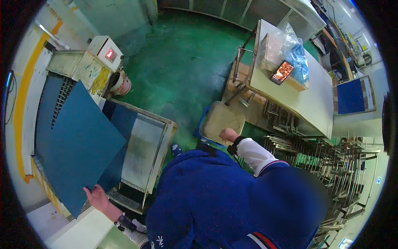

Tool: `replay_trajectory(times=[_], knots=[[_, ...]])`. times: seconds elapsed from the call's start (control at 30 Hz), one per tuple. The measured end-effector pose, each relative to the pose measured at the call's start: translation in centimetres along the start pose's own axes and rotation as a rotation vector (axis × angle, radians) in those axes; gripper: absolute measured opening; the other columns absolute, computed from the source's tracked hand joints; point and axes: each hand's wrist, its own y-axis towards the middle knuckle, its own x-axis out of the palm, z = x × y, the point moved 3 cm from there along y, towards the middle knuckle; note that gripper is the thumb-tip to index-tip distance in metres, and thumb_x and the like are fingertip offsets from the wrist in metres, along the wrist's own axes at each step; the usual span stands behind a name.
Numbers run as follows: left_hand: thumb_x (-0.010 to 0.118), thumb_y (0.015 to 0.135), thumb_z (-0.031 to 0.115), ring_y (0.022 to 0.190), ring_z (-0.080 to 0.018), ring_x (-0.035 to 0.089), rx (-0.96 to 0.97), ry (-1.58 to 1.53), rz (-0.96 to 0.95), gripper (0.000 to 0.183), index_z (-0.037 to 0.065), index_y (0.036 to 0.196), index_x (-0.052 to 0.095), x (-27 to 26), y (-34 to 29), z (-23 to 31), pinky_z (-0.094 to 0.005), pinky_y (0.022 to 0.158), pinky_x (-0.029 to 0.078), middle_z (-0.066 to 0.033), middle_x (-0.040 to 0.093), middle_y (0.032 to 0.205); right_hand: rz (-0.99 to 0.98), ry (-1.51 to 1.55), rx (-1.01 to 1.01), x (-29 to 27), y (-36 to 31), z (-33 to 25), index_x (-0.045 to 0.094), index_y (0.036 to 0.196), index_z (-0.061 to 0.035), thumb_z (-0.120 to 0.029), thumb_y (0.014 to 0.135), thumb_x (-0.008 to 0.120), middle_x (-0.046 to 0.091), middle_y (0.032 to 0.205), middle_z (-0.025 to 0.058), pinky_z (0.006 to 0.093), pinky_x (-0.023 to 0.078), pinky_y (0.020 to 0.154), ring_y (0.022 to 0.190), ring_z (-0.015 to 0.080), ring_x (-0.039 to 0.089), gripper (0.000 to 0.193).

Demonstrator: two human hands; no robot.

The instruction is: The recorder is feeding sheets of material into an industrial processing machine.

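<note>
A large stiff blue sheet (85, 145) lies tilted across the machine bed on the left. My left hand (98, 198) grips its near edge by the lower corner, with some fingers hidden at the sheet. Beneath and behind it, another blue sheet (46, 108) rests on the bed. My right hand (229, 135) is loosely curled above the near side of a square stool (224, 120), and nothing shows in its fingers.
A framed screen (143, 147) stands beside the machine. Beyond are a control box (105, 54) and a bucket (121, 83). The table (317, 103) at right carries plastic bags and a lit phone (282, 72). Metal racks (327, 174) stand close on my right.
</note>
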Motion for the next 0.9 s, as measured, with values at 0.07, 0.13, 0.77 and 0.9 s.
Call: replay_trajectory(times=[0.07,0.13,0.77,0.9], knots=[[0.049,0.088,0.011,0.095,-0.0225,0.053,0.005,-0.033,0.048,0.024,-0.001,0.109,0.049,-1.4,0.6,-0.4,-0.0375,0.083,0.045,-0.0144,0.055,0.109,0.033,-0.011,0.031,0.0,-0.5,0.1,0.061,0.069,-0.0017,-0.033,0.07,0.053,0.059,0.069,0.0198,0.0444,0.045,0.062,0.065,0.036,0.057,0.032],[0.05,0.088,0.011,0.095,-0.0225,0.053,0.006,-0.048,0.092,0.024,-0.001,0.108,0.05,-0.7,1.4,-1.4,-0.0377,0.083,0.045,-0.0144,0.055,0.109,0.06,0.042,0.068,0.4,-0.7,1.1,0.062,0.071,-0.0017,-0.033,0.069,0.055,0.06,0.07,0.0202,0.0438,0.045,0.062,0.066,0.0361,0.057,0.033],[0.054,0.086,0.014,0.088,-0.0224,0.053,0.001,-0.087,0.161,0.025,-0.002,0.104,0.051,-2.5,3.9,-3.7,-0.0353,0.079,0.046,-0.014,0.056,0.101,0.025,0.036,0.162,0.6,-0.8,2.1,0.062,0.073,-0.0027,-0.033,0.07,0.052,0.061,0.074,0.0185,0.0433,0.047,0.064,0.067,0.0346,0.059,0.032],[0.053,0.086,0.014,0.088,-0.0227,0.052,-0.013,-0.114,0.156,0.024,-0.003,0.103,0.051,-5.2,4.9,-3.1,-0.0357,0.08,0.046,-0.0145,0.056,0.102,0.044,-0.113,-0.042,0.7,-0.4,1.9,0.062,0.071,-0.0036,-0.032,0.072,0.049,0.062,0.073,0.0157,0.043,0.047,0.065,0.069,0.0315,0.06,0.031]])
